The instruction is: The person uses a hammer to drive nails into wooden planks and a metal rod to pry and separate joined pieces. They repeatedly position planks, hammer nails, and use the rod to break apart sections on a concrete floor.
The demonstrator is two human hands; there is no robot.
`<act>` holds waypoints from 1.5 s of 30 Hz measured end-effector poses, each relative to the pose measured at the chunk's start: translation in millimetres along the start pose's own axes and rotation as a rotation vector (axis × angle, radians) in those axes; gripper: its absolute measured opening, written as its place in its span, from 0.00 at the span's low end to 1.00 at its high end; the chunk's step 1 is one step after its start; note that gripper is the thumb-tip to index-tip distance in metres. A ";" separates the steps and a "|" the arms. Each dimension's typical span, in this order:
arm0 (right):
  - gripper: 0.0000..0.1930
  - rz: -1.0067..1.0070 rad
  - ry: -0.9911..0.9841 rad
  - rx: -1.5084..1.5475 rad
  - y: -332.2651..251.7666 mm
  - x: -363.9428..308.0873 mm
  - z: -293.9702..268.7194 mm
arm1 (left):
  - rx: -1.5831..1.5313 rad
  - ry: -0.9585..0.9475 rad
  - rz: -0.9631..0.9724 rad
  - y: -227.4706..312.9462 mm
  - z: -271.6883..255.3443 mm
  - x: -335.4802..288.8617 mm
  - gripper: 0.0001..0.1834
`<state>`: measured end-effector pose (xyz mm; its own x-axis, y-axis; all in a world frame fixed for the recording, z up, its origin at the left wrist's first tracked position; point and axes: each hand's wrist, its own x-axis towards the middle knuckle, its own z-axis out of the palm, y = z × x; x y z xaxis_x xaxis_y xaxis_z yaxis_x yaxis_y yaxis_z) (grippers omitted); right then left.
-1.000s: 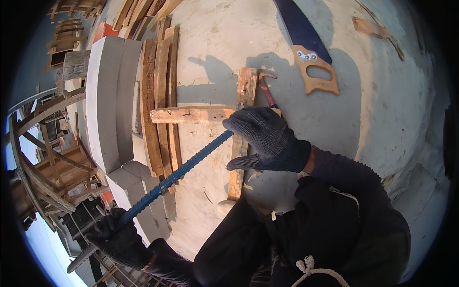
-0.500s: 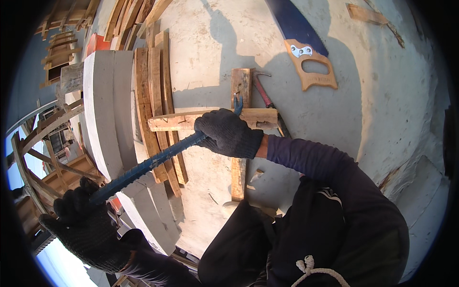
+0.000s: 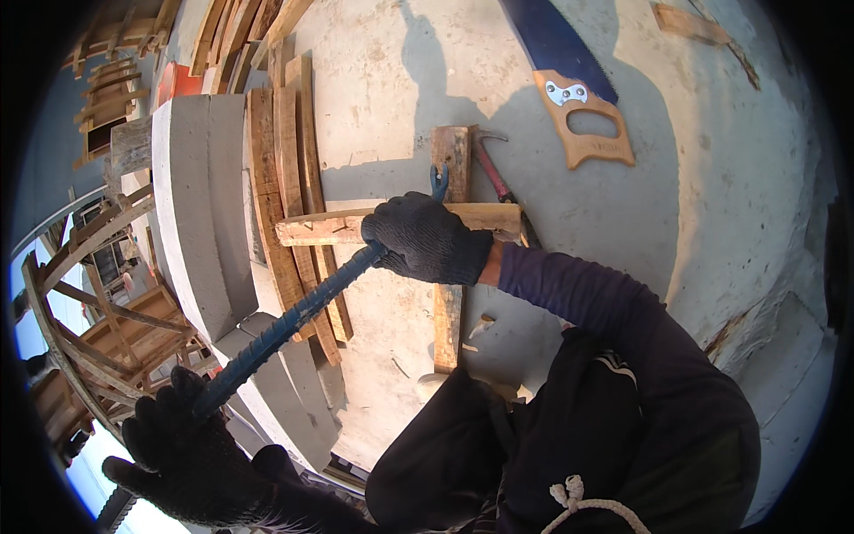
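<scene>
A long blue ribbed pry bar (image 3: 298, 313) with a forked tip slants across the view. My gloved right hand (image 3: 429, 238) is closed around its upper part, above a crosswise wood piece (image 3: 320, 230) with nails in its side. The forked tip shows just beyond that hand, at the left edge of a lengthwise wood piece (image 3: 452, 158) lying under the crosswise one. Whether the tip touches a nail, I cannot tell. At lower left my gloved left hand (image 3: 191, 458) is closed on the bar's other end, which juts out past the palm.
A hammer (image 3: 492, 169) with a red handle lies right of the wood. Farther right lies a handsaw (image 3: 583, 116) with a wooden handle. Several boards (image 3: 285, 169) lie to the left beside a pale concrete block (image 3: 191, 205). A wood offcut (image 3: 689, 24) rests at the far right.
My left hand has moved down and to the right with its end of the bar, so the bar slants more steeply. The forked tip has shifted slightly left. My right hand has barely moved.
</scene>
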<state>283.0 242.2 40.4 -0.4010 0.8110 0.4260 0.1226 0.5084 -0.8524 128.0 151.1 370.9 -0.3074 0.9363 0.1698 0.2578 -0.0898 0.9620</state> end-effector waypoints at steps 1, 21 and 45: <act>0.15 0.010 -0.039 -0.034 -0.9 -2.7 4.2 | -0.076 -0.033 -0.004 -2.4 -10.2 -8.2 0.25; 0.24 -0.295 -0.272 -0.311 -63.1 -26.9 134.0 | -0.704 0.422 -0.118 -123.1 -185.8 -185.1 0.25; 0.11 -0.447 -0.844 -0.211 -170.4 -113.3 205.2 | -1.019 1.358 -0.167 -200.5 -245.2 -379.9 0.30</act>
<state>121.3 4.3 75.2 -0.9580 0.0987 0.2694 -0.0718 0.8267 -0.5580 -31.5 -269.8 166.0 -0.9088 0.0647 -0.4121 -0.3365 -0.6978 0.6324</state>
